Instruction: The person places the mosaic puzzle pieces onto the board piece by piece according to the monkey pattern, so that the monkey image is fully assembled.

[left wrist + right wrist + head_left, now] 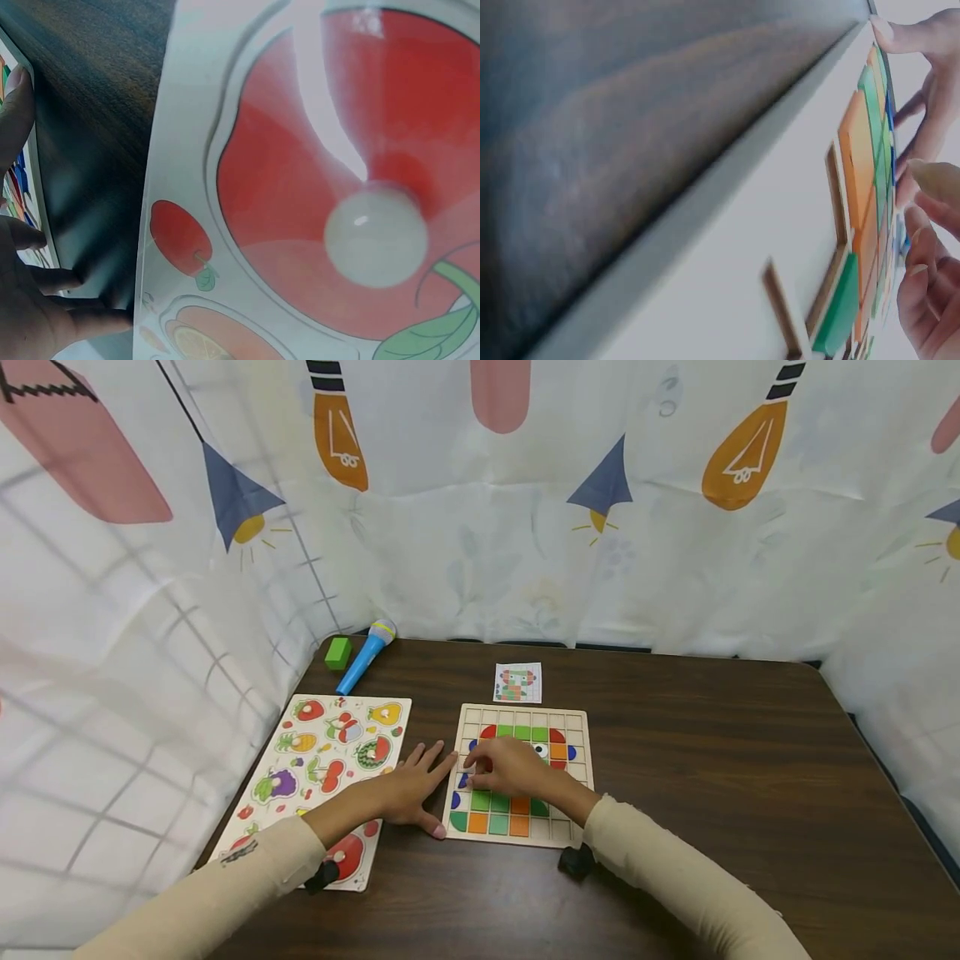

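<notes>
A square wooden grid board point(566, 831) lies in front of me, set with flat green, orange, red and blue pieces. My left hand point(405, 793) is spread beside it, its thumb and index finger at the board's left edge. Over the middle of the board is my right hand point(513, 767), partly hiding the pieces. Its thumb and index finger stand apart above the left columns, close to a blue half-round piece point(462, 781); nothing shows between them. In the right wrist view, the bent fingers point(919, 289) hover just above the pieces.
A fruit puzzle board point(303, 793) with knobbed pieces lies under my left forearm. A small pattern card point(517, 682) sits behind the grid board. A blue toy microphone point(365, 658) and a green block point(338, 653) lie at the far left of the dark table point(735, 777).
</notes>
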The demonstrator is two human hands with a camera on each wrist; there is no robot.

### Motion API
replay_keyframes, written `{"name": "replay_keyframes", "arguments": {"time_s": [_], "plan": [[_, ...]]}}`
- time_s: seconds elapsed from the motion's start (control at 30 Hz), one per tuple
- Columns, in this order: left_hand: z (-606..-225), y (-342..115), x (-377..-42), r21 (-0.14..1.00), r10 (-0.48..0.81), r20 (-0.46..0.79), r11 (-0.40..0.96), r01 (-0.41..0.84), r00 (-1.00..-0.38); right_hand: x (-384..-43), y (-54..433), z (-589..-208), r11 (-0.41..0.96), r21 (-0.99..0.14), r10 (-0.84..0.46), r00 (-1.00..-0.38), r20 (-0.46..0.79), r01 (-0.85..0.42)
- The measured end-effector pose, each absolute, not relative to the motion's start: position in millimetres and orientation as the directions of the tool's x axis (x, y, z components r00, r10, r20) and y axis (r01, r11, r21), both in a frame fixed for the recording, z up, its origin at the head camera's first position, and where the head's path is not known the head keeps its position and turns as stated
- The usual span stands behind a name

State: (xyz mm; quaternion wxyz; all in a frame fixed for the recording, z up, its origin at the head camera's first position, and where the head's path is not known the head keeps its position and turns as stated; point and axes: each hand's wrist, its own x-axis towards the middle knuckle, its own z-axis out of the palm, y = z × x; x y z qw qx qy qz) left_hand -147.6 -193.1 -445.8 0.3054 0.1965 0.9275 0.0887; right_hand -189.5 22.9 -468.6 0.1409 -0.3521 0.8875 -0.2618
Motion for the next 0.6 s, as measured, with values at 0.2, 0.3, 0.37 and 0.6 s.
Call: {"name": "replay_keyframes", "arguments": {"time_s": [0.2, 0.3, 0.37, 0.6], "plan": [[-446.3, -192.4, -147.4, 0.280, 0.411, -0.539, 0.911, 0.304, -0.736, -190.8, 23.3, -469.4, 0.603, -0.548, -0.711, -0.702, -0.040, -0.579], [-447.2, -191.8, -147.8, 0.283, 0.413, -0.537, 0.909, 0.305, -0.736, -189.9, 21.0, -469.3, 0.607, -0.542, -0.712, -0.701, -0.045, -0.581], [-447.7, -191.4, -147.8, 0.284, 0.416, -0.535, 0.908, 0.308, -0.735, -189.0, 19.2, -469.0, 0.618, -0.536, -0.707, -0.705, -0.058, -0.575], [-446.5, -189.9, -148.7, 0.287, 0.428, -0.532, 0.903, 0.320, -0.730, -186.5, 18.2, -468.2, 0.646, -0.548, -0.669, -0.739, -0.073, -0.531]]}}
